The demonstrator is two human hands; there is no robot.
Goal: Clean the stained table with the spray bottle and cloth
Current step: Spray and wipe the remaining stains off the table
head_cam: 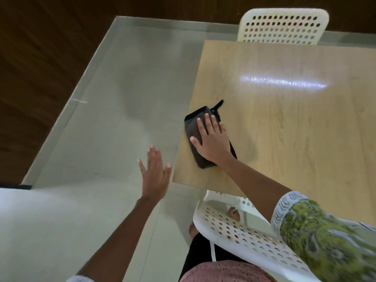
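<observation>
The right hand [211,139] lies flat on the dark folded cloth [193,131], fingers straight and spread, its grip apart and pressing rather than clasping; the cloth sits on the wooden surface [284,123] near its left edge, toward the near-left corner; the left hand [155,174] hovers over the pale floor [101,119] just beside that edge, grip apart and holding nothing; one white perforated chair [282,25] stands at the far edge, another [244,239] at the near edge.
</observation>
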